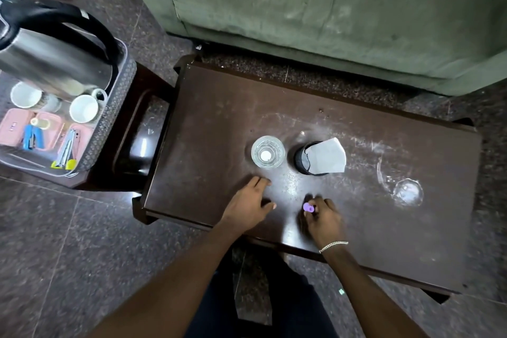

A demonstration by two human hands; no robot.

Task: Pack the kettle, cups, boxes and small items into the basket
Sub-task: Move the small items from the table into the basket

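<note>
The basket (120,107) stands at the left on a dark stool. In it are the steel kettle (55,55) with its black handle, two white cups (83,108), pink boxes (46,132), a blue stapler (30,136) and other small items. On the brown table (214,107), a clear glass (268,152) stands beside a black cup (303,159) covered by a white paper piece (326,158). My left hand (248,204) rests open just below the glass. My right hand (322,218) pinches a small purple item (308,207) at the table's near edge.
A second clear glass (408,191) lies on its side at the table's right. A green sofa (329,3) runs behind the table. The dark stool (142,123) under the basket abuts the table's left end. Speckled stone floor surrounds everything.
</note>
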